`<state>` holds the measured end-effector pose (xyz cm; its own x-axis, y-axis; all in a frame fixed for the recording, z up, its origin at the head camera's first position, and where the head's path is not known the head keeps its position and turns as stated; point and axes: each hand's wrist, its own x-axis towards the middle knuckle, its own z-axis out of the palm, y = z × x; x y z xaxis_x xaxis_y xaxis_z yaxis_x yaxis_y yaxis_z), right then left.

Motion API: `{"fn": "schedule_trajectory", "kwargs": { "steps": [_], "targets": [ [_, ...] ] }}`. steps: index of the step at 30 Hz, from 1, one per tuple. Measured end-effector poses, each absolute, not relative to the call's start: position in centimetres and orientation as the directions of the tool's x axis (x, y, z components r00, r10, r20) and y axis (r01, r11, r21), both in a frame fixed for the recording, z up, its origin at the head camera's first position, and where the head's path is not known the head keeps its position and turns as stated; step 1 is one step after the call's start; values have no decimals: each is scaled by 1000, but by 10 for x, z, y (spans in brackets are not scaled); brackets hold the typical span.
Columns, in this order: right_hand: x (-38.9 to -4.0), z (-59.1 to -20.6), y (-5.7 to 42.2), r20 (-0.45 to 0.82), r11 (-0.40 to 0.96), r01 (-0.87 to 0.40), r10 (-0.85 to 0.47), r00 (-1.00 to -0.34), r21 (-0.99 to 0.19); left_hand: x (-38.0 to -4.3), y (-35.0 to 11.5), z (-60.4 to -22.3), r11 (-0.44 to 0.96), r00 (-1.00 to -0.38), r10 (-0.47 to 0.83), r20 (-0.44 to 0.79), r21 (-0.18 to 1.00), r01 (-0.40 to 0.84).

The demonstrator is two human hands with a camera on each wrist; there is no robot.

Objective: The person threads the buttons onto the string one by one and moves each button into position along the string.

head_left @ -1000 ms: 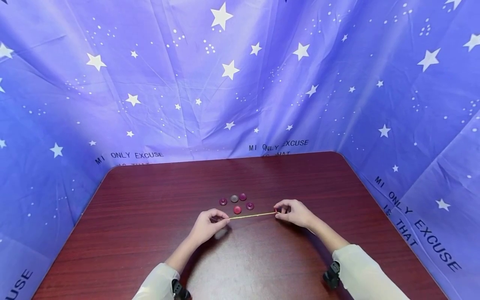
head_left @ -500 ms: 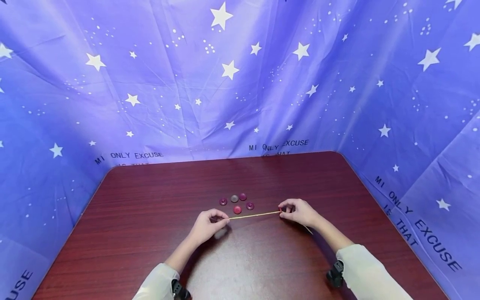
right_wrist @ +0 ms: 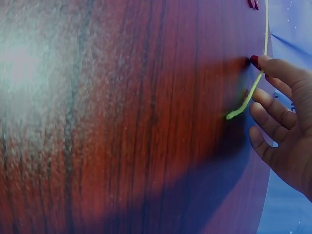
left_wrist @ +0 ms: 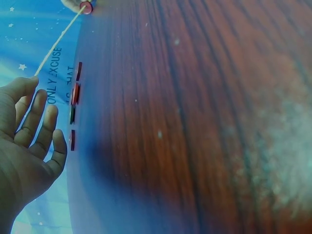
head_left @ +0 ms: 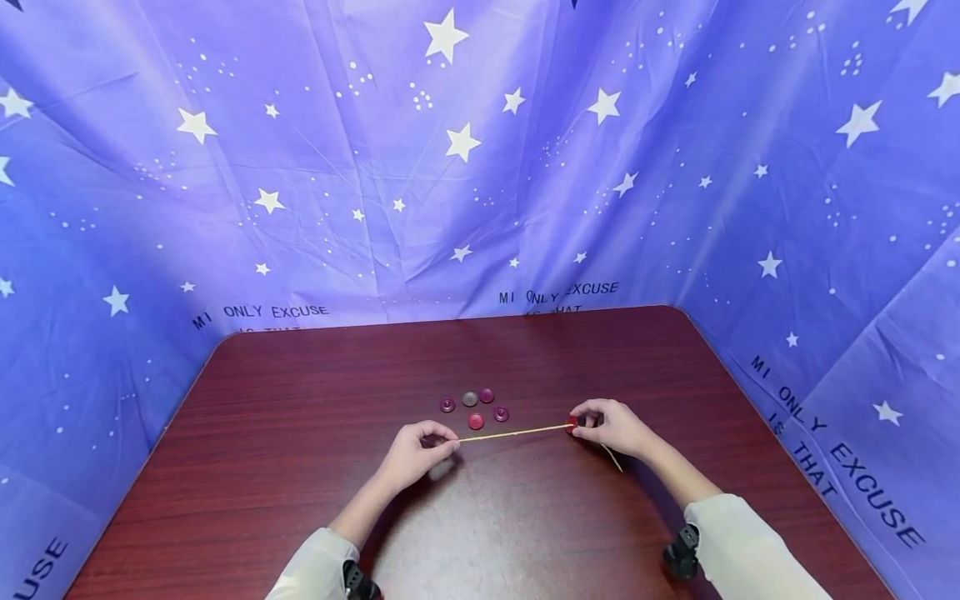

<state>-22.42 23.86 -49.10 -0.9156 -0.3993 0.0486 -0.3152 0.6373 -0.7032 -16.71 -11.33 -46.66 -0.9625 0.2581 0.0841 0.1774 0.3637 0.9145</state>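
Observation:
A yellow string [head_left: 516, 432] runs taut between the two hands, a little above the table. My left hand [head_left: 414, 452] pinches one end between thumb and forefinger, its other fingers loosely bent in the left wrist view. At the other side my right hand [head_left: 613, 426] pinches a red button [head_left: 572, 425] that sits on the string. Past that button the string's loose tail [right_wrist: 243, 103] hangs below the right fingers. Behind the string several buttons lie flat: a red button [head_left: 476, 422], a grey button [head_left: 469, 399] and purple buttons, one [head_left: 501, 413] nearest the right hand.
The dark red wood-grain table [head_left: 315, 392] has rounded far corners. A blue-purple curtain [head_left: 360, 167] with white stars stands behind it and along both sides. Black wrist cameras, one [head_left: 681, 550] on the right arm, sit at the pale sleeves.
My right hand has moved to the right with the red button, and the string between the hands has grown longer. The loose tail now shows below the right hand. The left hand stays put.

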Motion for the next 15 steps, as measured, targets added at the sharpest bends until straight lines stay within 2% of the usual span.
{"fn": "schedule_trajectory", "kwargs": {
  "steps": [7,15],
  "targets": [
    [-226,-494,241,55,666,-323,-390,-919,-672,-168,-113,-469,364,-960,267,87,913,184],
    [-227,-498,242,75,703,-338,-377,-923,-625,-182,-114,-500,368,-967,238,87,914,173]
  ]
}}
